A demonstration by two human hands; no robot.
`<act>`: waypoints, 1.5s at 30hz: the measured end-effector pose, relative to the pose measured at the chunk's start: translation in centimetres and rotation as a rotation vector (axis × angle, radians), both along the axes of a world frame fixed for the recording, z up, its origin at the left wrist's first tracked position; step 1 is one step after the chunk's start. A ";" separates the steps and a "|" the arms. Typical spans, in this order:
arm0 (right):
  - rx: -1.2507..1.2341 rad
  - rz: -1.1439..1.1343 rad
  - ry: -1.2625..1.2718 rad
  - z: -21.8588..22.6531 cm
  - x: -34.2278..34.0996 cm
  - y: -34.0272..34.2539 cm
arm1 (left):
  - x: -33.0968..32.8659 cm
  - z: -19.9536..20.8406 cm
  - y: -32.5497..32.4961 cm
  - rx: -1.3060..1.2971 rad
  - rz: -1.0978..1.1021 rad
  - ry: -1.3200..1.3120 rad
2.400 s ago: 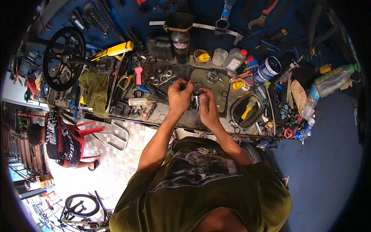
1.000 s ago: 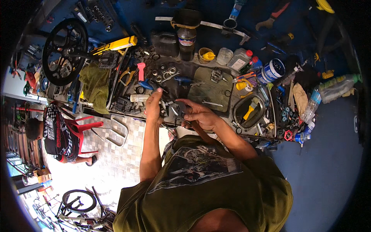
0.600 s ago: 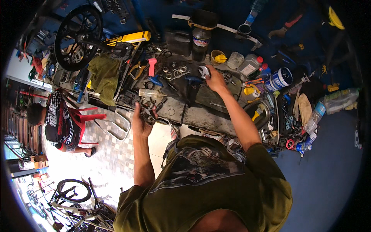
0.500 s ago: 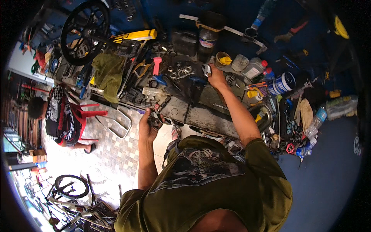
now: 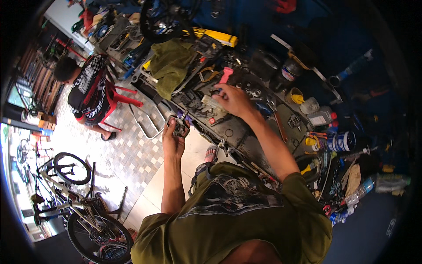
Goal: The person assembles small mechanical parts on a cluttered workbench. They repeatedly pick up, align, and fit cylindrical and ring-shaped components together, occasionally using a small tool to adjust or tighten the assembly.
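Note:
My left hand [image 5: 175,140] is closed around a small dark metal part [image 5: 179,126], held up in front of the bench's near edge. It looks like a bicycle component, but its exact kind is unclear. Over the bench, my right hand [image 5: 235,101] has its fingers bent around something dark and small, mostly hidden by the fingers. Beneath and beside that hand lies a clear plastic bottle [image 5: 210,104]. A pink-handled tool [image 5: 226,75] lies just beyond the fingers. To the right of the hand, a wrench with an orange-brown handle [image 5: 280,126] rests on the bench.
An olive cloth [image 5: 171,66] lies on the bench's left part. Containers, including a white-and-blue tub [image 5: 342,141], crowd the right end. A person [image 5: 92,90] sits on a red chair [image 5: 116,97] at the left. A bicycle [image 5: 83,200] stands at lower left.
The view has turned, shifting the bench rightward. My right hand has let go of the silver-headed tool and moved left along the bench to near the bottle. My left hand still holds the metal part.

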State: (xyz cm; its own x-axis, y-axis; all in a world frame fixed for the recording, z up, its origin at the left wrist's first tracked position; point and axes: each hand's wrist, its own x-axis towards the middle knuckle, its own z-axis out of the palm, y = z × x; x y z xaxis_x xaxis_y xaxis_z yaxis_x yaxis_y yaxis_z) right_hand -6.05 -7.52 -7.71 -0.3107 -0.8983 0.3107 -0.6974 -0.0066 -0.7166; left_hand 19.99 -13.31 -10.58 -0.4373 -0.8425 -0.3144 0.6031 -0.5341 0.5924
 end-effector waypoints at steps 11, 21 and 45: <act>-0.065 -0.137 0.321 0.6 4.1 -19.6 | 1.2 5.2 -8.8 -0.278 0.148 -0.035; -0.317 0.439 0.067 1.8 7.3 -18.9 | -0.1 5.8 -16.3 -0.345 0.149 -0.513; -0.215 -0.106 -0.671 -2.8 5.4 -23.5 | -1.9 2.6 -18.8 -0.460 0.180 -0.497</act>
